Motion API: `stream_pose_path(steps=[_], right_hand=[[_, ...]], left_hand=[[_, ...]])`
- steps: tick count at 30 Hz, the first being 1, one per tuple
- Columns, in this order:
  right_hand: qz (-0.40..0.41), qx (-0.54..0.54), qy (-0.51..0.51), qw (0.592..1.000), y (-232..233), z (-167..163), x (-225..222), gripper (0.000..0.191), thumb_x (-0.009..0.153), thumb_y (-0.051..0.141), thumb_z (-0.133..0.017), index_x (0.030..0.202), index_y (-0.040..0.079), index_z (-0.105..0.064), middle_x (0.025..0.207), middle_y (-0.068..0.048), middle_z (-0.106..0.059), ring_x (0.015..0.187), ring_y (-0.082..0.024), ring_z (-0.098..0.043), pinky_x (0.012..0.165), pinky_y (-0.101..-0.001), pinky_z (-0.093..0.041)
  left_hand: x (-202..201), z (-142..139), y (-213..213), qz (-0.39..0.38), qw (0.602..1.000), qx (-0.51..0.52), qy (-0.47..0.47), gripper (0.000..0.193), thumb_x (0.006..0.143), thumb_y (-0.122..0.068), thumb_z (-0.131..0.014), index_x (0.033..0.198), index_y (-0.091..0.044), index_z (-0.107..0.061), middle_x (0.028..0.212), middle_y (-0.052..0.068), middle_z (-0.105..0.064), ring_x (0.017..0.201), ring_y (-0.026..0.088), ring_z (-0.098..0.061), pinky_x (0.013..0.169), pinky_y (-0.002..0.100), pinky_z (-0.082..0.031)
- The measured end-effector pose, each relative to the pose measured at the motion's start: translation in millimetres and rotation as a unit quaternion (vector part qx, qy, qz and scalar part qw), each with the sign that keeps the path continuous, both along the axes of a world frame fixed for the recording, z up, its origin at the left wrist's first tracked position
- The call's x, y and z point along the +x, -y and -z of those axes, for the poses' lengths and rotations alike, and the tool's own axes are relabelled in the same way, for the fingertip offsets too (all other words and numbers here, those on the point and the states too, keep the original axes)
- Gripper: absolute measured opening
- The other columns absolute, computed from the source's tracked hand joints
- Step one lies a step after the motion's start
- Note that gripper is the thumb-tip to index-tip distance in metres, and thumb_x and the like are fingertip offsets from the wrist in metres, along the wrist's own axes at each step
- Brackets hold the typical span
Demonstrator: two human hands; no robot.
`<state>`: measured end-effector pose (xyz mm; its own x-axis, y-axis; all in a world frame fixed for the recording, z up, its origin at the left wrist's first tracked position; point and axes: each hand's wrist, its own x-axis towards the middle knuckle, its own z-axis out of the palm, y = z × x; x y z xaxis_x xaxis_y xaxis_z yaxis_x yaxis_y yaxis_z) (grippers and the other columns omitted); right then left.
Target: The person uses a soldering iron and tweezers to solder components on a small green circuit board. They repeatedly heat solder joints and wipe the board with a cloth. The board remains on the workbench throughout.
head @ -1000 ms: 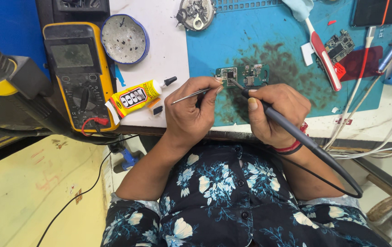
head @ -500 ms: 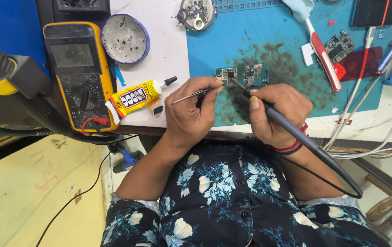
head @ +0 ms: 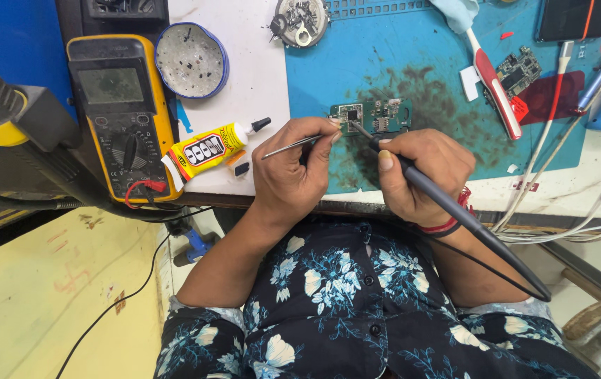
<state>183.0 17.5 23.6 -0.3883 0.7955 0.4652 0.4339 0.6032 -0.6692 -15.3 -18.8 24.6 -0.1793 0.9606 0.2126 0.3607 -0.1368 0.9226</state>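
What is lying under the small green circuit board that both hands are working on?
The small green circuit board lies on a blue mat stained dark around it. The left hand covers the mat near the board's lower left corner.

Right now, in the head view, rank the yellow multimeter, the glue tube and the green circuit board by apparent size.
1. yellow multimeter, clearly largest.
2. glue tube.
3. green circuit board; close to the tube, partly hidden by fingers, so unsure.

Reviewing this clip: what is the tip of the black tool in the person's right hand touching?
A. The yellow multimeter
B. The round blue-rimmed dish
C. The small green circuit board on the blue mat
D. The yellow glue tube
C: the right hand holds the black soldering iron with its tip on the green circuit board, which lies on the blue mat.
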Motion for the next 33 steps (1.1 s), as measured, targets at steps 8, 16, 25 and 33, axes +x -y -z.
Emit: stream_pose_path(steps=[8, 16, 25, 33], right_hand=[[-0.001, -0.005, -0.002, 1.0, 0.2, -1.0, 0.0, 0.009, 0.1, 0.006, -0.071, 0.1, 0.001, -0.064, 0.088, -0.011, -0.071, 0.073, -0.026, -0.068, 0.063, -0.033, -0.052], [-0.001, -0.003, 0.005, 1.0, -0.4, -1.9, -0.3, 0.009, 0.1, 0.006, -0.071, 0.099, 0.001, -0.064, 0.086, -0.011, -0.07, 0.071, -0.027, -0.067, 0.062, -0.0338, -0.052], [0.0, -0.006, -0.008, 1.0, 0.2, -1.6, 0.0, 0.009, 0.101, 0.007, -0.07, 0.099, 0.002, -0.063, 0.09, -0.011, -0.071, 0.073, -0.026, -0.068, 0.064, -0.0329, -0.053], [0.009, -0.01, 0.006, 1.0, 1.1, -1.4, 1.7, 0.009, 0.101, 0.006, -0.07, 0.099, 0.001, -0.063, 0.089, -0.011, -0.071, 0.072, -0.026, -0.067, 0.063, -0.0332, -0.052]], left_hand=[[-0.6, -0.1, 0.4, -0.001, 1.0, -0.002, -0.003, 0.01, 0.1, -0.003, -0.073, 0.107, -0.004, -0.065, 0.099, 0.007, -0.075, 0.072, 0.012, -0.07, 0.065, 0.026, -0.055], [-0.5, -0.1, 0.2, 0.0, 1.0, 0.0, -0.002, 0.01, 0.1, -0.003, -0.073, 0.107, -0.004, -0.065, 0.099, 0.007, -0.075, 0.073, 0.012, -0.071, 0.066, 0.026, -0.056], [-0.8, -0.4, 0.4, 0.001, 1.0, 0.001, -0.007, 0.01, 0.1, -0.003, -0.073, 0.107, -0.004, -0.066, 0.1, 0.007, -0.075, 0.075, 0.013, -0.071, 0.068, 0.026, -0.056], [-0.3, -0.8, 0.6, 0.001, 1.0, -0.002, -0.001, 0.01, 0.1, -0.002, -0.073, 0.107, -0.004, -0.066, 0.101, 0.008, -0.075, 0.077, 0.014, -0.073, 0.069, 0.027, -0.057]])
